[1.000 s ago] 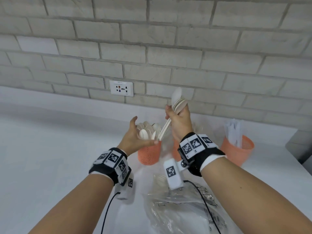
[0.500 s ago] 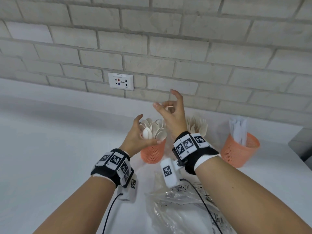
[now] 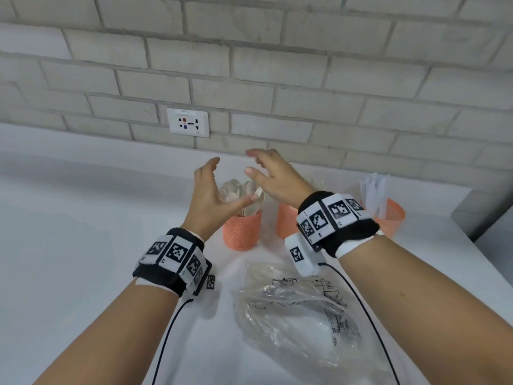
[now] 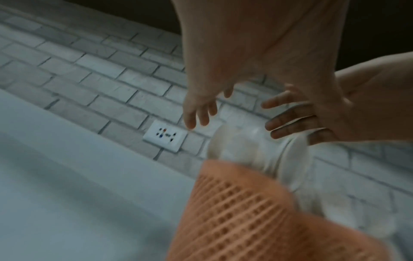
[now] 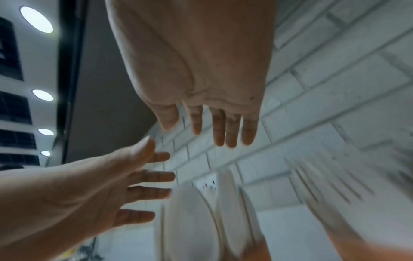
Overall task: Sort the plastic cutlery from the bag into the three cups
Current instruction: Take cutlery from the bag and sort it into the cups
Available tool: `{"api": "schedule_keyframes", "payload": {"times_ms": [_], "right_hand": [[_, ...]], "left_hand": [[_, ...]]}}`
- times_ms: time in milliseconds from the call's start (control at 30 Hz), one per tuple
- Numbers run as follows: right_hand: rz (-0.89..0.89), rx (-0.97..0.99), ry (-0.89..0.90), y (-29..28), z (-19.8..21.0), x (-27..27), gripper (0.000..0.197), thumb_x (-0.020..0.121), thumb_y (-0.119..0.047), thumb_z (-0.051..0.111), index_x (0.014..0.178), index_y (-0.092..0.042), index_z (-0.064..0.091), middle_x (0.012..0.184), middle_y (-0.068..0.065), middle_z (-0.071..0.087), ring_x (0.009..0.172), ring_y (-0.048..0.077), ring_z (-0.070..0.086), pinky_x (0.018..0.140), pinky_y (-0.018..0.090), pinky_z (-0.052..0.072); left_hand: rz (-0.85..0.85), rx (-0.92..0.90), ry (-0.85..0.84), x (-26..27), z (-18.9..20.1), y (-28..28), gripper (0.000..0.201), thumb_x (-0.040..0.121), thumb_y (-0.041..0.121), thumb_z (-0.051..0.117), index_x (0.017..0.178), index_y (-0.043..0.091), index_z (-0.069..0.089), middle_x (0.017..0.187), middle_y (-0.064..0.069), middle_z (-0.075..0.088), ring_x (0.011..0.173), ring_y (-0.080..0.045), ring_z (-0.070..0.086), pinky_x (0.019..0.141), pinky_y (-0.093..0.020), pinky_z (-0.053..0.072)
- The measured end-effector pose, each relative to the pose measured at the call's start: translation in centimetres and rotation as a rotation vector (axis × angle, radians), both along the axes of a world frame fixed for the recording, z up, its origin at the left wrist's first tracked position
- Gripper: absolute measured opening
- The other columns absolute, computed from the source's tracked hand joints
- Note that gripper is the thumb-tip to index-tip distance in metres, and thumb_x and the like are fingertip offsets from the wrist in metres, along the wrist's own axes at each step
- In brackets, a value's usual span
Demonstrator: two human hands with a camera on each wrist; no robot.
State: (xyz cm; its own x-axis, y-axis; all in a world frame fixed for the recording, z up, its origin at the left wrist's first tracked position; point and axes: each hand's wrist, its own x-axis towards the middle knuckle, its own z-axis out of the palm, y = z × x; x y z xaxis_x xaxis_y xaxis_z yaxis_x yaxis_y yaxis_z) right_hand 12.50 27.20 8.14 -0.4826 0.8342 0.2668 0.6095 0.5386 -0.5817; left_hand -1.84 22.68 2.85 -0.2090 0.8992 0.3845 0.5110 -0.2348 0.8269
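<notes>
Now both hands are empty: the right hand (image 3: 273, 176), which held a bundle of white plastic spoons (image 3: 241, 194) a second ago, has released them into the left orange mesh cup (image 3: 242, 230) at frame centre (left hand (image 3: 206, 194) likewise spread). The clear plastic bag (image 3: 299, 309) lies on the white bench (image 3: 83, 245), lower centre; sorting looks nearly finished.

Left hand (image 3: 206, 195), right hand (image 3: 273, 176) raised, fingers spread.

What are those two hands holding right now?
Nothing: the left hand and right hand are both open and empty above the spoon cup.
</notes>
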Motion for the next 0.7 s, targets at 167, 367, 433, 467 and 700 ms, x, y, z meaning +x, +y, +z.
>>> {"api": "schedule_keyframes", "payload": {"times_ms": [167, 367, 433, 467, 700], "right_hand": [[0.038, 0.003, 0.028, -4.9, 2.5, 4.3, 0.014, 0.091, -0.014, 0.053, 0.094, -0.006, 0.063, 0.075, -0.005, 0.057, 0.071, 0.013, 0.056, 0.059, 0.012, 0.042], [0.206, -0.44, -0.354, -10.2, -1.4, 8.3, 0.015, 0.091, -0.014, 0.054, 0.084, -0.007, 0.065, 0.07, -0.002, 0.065, 0.065, 0.009, 0.064, 0.071, 0.024, 0.054], [0.234, -0.479, -0.535, -11.4, -3.8, 8.6, 0.019, 0.091, -0.016, 0.054, 0.096, -0.006, 0.069, 0.081, 0.0, 0.067, 0.07, 0.007, 0.062, 0.072, 0.018, 0.048], [0.216, -0.453, -0.61, -11.7, -5.1, 8.7, 0.022, 0.091, -0.016, 0.053, 0.104, -0.007, 0.068, 0.093, 0.002, 0.068, 0.08, 0.011, 0.062, 0.076, 0.019, 0.047], [-0.217, -0.353, -0.707, -10.9, -11.0, 9.0, 0.055, 0.089, -0.008, 0.047, 0.139, -0.005, 0.026, 0.122, 0.013, 0.055, 0.108, 0.027, 0.057, 0.083, 0.031, 0.045]], "left_hand": [[-0.299, 0.076, 0.039, 2.4, 1.6, -5.1, 0.022, 0.078, 0.036, 0.068, 0.068, 0.019, 0.058, 0.099, -0.001, 0.051, 0.093, -0.004, 0.052, 0.077, -0.007, 0.037], [-0.65, -0.65, 0.795, 6.2, -2.8, -8.3, 0.029, 0.09, 0.037, 0.054, 0.094, 0.015, 0.073, 0.119, -0.003, 0.06, 0.098, -0.019, 0.057, 0.089, -0.032, 0.045], [-0.568, -0.556, 0.916, 7.1, -4.2, -8.0, 0.026, 0.088, 0.024, 0.054, 0.108, 0.011, 0.067, 0.108, -0.011, 0.065, 0.093, -0.024, 0.059, 0.082, -0.031, 0.045], [-0.523, -0.48, 0.921, 7.3, -4.6, -7.8, 0.029, 0.086, 0.017, 0.054, 0.113, 0.012, 0.063, 0.107, -0.011, 0.063, 0.096, -0.026, 0.059, 0.081, -0.032, 0.045], [-0.546, -0.061, 0.621, 8.4, -4.0, -8.9, 0.034, 0.066, -0.013, 0.047, 0.095, 0.0, 0.059, 0.078, 0.011, 0.036, 0.07, -0.019, 0.042, 0.058, -0.021, 0.031]]}}
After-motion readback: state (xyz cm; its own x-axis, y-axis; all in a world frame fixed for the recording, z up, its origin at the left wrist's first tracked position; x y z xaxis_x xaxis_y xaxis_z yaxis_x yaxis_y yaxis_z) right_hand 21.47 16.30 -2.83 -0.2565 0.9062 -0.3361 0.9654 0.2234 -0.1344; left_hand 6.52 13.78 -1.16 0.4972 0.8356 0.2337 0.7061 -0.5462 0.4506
